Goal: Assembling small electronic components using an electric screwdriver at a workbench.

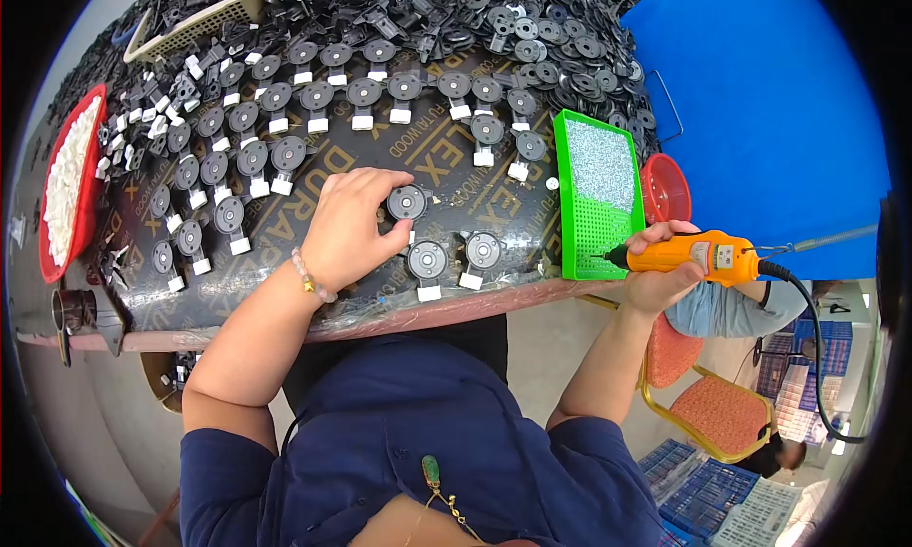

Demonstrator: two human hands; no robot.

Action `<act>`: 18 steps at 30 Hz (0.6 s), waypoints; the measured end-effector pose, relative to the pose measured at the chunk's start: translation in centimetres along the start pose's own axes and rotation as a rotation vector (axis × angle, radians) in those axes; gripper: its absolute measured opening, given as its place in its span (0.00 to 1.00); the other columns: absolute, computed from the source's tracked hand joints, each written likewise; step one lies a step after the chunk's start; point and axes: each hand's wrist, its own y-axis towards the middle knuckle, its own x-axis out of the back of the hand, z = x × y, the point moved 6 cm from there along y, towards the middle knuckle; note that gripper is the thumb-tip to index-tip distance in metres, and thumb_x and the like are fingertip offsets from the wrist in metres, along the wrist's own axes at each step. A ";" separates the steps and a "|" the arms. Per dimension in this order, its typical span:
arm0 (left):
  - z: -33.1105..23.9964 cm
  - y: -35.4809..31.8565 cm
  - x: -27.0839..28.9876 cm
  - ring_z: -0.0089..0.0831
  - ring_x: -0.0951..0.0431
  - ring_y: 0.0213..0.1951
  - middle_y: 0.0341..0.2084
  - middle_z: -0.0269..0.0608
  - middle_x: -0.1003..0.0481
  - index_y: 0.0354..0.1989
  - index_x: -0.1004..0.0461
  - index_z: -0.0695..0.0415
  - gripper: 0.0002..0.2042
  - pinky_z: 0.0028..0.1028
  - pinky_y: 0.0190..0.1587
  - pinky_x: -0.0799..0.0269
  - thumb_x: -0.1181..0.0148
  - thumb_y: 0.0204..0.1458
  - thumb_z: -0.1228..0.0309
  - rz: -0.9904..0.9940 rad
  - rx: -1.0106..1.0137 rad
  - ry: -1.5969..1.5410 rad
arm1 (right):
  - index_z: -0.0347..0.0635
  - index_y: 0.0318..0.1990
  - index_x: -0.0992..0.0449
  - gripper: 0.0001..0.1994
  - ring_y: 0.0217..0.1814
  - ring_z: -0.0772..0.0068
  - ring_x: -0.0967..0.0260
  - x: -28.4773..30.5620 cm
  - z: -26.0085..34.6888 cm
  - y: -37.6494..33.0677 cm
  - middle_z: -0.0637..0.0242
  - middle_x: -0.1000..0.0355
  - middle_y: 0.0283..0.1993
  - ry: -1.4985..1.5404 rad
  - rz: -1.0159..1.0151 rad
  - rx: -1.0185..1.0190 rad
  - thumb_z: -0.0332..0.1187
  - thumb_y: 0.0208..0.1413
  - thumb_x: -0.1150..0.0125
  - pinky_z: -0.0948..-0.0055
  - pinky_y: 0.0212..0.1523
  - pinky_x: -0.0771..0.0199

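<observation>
My left hand point(353, 219) pinches a black round plastic part point(407, 202) on the table, thumb at its near edge and forefinger at its far edge. Two similar discs, a left one point(427, 260) and a right one point(484, 251), lie just nearer to me, each with a white block attached. In my right hand point(657, 279) is an orange electric screwdriver point(714, 255) with a black cord. Its tip points left, over the near end of a green perforated tray point(562, 181). Small silvery screws point(600, 162) cover the tray's far part.
Rows of disc parts point(365, 92) with white blocks spread across the table, before a heap of black parts point(427, 25). White pieces fill a red basket point(90, 200) at left. A red bowl point(667, 188) stands right of the tray. Another person's leg point(736, 310) is at right.
</observation>
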 end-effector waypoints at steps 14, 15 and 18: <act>0.7 0.2 -0.3 0.40 0.23 0.54 0.46 0.43 0.20 0.50 0.22 0.57 0.22 0.39 0.60 0.37 0.30 0.45 0.65 -0.025 0.026 -0.109 | 0.41 0.53 0.32 0.48 0.25 0.64 0.28 -12.0 5.0 0.2 0.56 0.25 0.34 0.630 0.272 0.091 0.81 0.44 0.46 0.65 0.27 0.26; 0.9 0.1 -0.3 0.40 0.23 0.54 0.46 0.43 0.20 0.50 0.22 0.57 0.22 0.39 0.60 0.37 0.30 0.45 0.65 -0.031 0.035 -0.108 | 0.40 0.53 0.32 0.49 0.26 0.63 0.26 -14.6 4.7 0.0 0.55 0.24 0.35 0.727 0.341 0.064 0.81 0.44 0.45 0.64 0.28 0.24; 1.1 0.0 -0.4 0.39 0.23 0.52 0.45 0.40 0.20 0.51 0.23 0.54 0.22 0.38 0.59 0.37 0.28 0.45 0.66 -0.051 -0.001 -0.117 | 0.41 0.53 0.31 0.49 0.27 0.65 0.26 -20.7 2.4 -0.6 0.54 0.25 0.36 0.719 0.495 0.044 0.81 0.44 0.48 0.64 0.29 0.23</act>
